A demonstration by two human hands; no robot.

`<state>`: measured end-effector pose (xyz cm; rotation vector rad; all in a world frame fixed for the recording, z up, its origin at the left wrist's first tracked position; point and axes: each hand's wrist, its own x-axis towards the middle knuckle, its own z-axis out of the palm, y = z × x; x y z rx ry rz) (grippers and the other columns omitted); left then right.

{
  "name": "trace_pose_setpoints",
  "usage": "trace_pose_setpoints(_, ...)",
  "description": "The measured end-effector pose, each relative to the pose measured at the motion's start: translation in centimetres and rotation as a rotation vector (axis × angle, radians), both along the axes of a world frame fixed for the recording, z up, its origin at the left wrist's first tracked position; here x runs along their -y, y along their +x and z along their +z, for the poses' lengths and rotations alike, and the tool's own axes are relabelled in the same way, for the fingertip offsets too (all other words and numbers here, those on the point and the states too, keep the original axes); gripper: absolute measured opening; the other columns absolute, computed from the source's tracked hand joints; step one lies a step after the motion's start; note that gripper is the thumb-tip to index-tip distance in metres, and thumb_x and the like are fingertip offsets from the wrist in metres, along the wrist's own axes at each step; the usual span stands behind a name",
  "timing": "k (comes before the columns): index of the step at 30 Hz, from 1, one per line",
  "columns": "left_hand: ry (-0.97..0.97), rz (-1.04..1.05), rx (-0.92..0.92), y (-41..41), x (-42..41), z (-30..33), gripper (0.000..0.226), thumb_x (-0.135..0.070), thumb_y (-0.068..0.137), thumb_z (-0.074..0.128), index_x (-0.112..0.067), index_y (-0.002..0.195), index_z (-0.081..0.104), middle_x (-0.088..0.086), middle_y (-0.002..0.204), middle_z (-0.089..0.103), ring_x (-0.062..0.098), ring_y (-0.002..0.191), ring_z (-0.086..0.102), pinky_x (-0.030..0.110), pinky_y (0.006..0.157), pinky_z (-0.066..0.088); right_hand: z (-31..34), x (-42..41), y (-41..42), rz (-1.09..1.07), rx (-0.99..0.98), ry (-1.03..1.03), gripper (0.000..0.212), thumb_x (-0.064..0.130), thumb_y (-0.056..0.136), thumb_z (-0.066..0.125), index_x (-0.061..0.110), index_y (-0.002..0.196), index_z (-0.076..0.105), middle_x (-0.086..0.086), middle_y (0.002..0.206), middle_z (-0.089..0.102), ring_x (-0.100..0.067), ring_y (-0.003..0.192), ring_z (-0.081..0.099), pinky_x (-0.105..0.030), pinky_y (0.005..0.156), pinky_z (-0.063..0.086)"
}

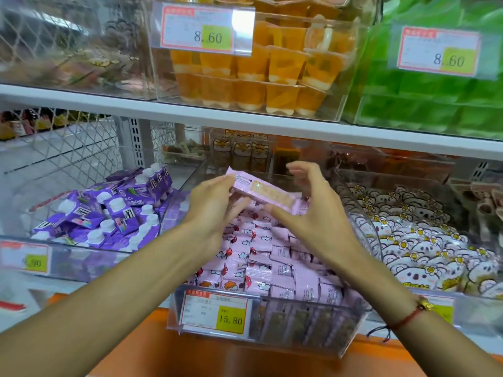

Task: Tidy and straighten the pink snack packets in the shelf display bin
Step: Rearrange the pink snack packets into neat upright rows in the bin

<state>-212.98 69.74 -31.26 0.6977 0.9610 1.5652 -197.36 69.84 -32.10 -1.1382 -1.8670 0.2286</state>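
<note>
A clear plastic display bin in the middle of the lower shelf holds several pink snack packets, some standing in rows, some lying loose. My left hand pinches one pink packet by its left end and holds it lengthwise above the bin. My right hand is beside that packet's right end; its thumb touches the underside and its fingers arch loosely over the top without closing. A red string bracelet is on my right wrist.
A bin of purple drink pouches stands to the left, and a bin of white koala-print packets to the right. A price tag reading 15.80 hangs on the pink bin's front. The upper shelf carries orange jelly cups and green packs.
</note>
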Motion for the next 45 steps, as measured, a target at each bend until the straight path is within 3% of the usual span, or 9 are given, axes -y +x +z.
trace_pose_setpoints(5, -0.08, -0.162, -0.007, -0.4, 0.2, 0.1, 0.022, -0.029, 0.089, 0.063, -0.011, 0.103, 0.064, 0.003, 0.097, 0.068, 0.011, 0.078, 0.069, 0.023, 0.058, 0.058, 0.4, 0.5, 0.4, 0.074, -0.187, -0.064, 0.012, 0.017, 0.083, 0.071, 0.014, 0.095, 0.072, 0.005, 0.09, 0.072, -0.011, 0.084, 0.066, -0.029, 0.08, 0.053)
trace_pose_setpoints(9, 0.048, -0.23, -0.363, -0.9, -0.1, 0.1, 0.033, -0.039, 0.086, 0.065, -0.025, 0.115, 0.058, -0.002, 0.113, 0.065, 0.009, 0.101, 0.064, 0.023, 0.071, 0.058, 0.9, 0.1, 0.7, 0.086, -0.59, -0.542, 0.02, 0.031, 0.084, 0.068, 0.013, 0.079, 0.077, -0.009, 0.079, 0.075, -0.02, 0.069, 0.068, -0.031, 0.071, 0.056)
trace_pose_setpoints(13, 0.113, -0.267, -0.356, -0.8, -0.1, 0.3, 0.036, -0.021, 0.086, 0.067, -0.021, 0.121, 0.06, 0.001, 0.102, 0.073, 0.009, 0.092, 0.07, 0.018, 0.07, 0.056, 1.2, 0.3, 0.5, 0.125, -0.731, -0.71, 0.022, 0.032, 0.081, 0.07, 0.019, 0.065, 0.078, -0.012, 0.075, 0.074, -0.015, 0.053, 0.066, -0.024, 0.051, 0.054)
trace_pose_setpoints(20, 0.072, -0.168, -0.277, -1.0, -0.3, -0.4, 0.043, -0.02, 0.085, 0.068, -0.011, 0.124, 0.052, 0.008, 0.115, 0.066, 0.014, 0.098, 0.069, 0.023, 0.077, 0.058, 1.5, 0.1, 1.2, 0.265, -0.89, -0.728, 0.032, 0.037, 0.076, 0.07, 0.014, 0.098, 0.066, -0.005, 0.092, 0.074, -0.016, 0.08, 0.072, -0.016, 0.06, 0.055)
trace_pose_setpoints(24, 0.13, -0.094, -0.897, -1.3, -0.7, -0.8, 0.039, -0.033, 0.082, 0.071, -0.018, 0.116, 0.056, -0.003, 0.119, 0.062, 0.01, 0.108, 0.059, 0.026, 0.086, 0.05, 1.5, -0.1, 1.4, 0.144, -0.734, -0.476, 0.021, 0.018, 0.086, 0.066, 0.008, 0.104, 0.066, -0.004, 0.086, 0.073, -0.012, 0.079, 0.069, -0.02, 0.075, 0.057)
trace_pose_setpoints(27, 0.34, -0.028, -1.21, -1.6, -1.1, -0.6, 0.062, -0.026, 0.083, 0.071, -0.021, 0.138, 0.042, -0.004, 0.14, 0.048, 0.012, 0.128, 0.045, 0.033, 0.106, 0.038, 1.6, -0.1, 1.1, 0.125, -0.569, -0.306, 0.024, 0.016, 0.088, 0.065, 0.006, 0.109, 0.064, -0.004, 0.079, 0.071, -0.012, 0.075, 0.069, -0.022, 0.075, 0.057)
trace_pose_setpoints(34, 0.547, -0.206, -1.273, -1.1, -1.7, 0.4, 0.051, -0.034, 0.088, 0.064, -0.031, 0.137, 0.049, -0.014, 0.126, 0.062, 0.006, 0.11, 0.06, 0.04, 0.095, 0.05, 1.1, -0.7, 0.2, 0.138, -0.374, -0.197, 0.026, 0.022, 0.086, 0.066, 0.015, 0.11, 0.061, -0.003, 0.088, 0.071, -0.014, 0.081, 0.069, -0.026, 0.078, 0.057)
trace_pose_setpoints(37, 0.497, -0.05, -1.142, -1.3, -2.8, 0.3, 0.041, -0.032, 0.084, 0.069, -0.019, 0.122, 0.058, -0.008, 0.11, 0.068, 0.008, 0.099, 0.065, 0.04, 0.091, 0.052, -0.1, -1.7, 0.9, 0.052, -0.286, -0.278, 0.033, 0.025, 0.091, 0.059, 0.023, 0.121, 0.045, 0.001, 0.102, 0.067, -0.01, 0.091, 0.066, -0.021, 0.079, 0.051)
trace_pose_setpoints(45, 0.255, -0.036, -1.037, 0.0, -6.4, -1.0, 0.034, -0.023, 0.084, 0.071, -0.009, 0.112, 0.057, 0.004, 0.108, 0.069, 0.018, 0.099, 0.066, 0.043, 0.094, 0.05, -2.7, -3.2, 0.4, 0.014, 0.565, -0.376, 0.043, 0.042, 0.101, 0.027, 0.033, 0.141, 0.038, 0.004, 0.149, 0.038, -0.018, 0.135, 0.033, -0.034, 0.111, 0.026)
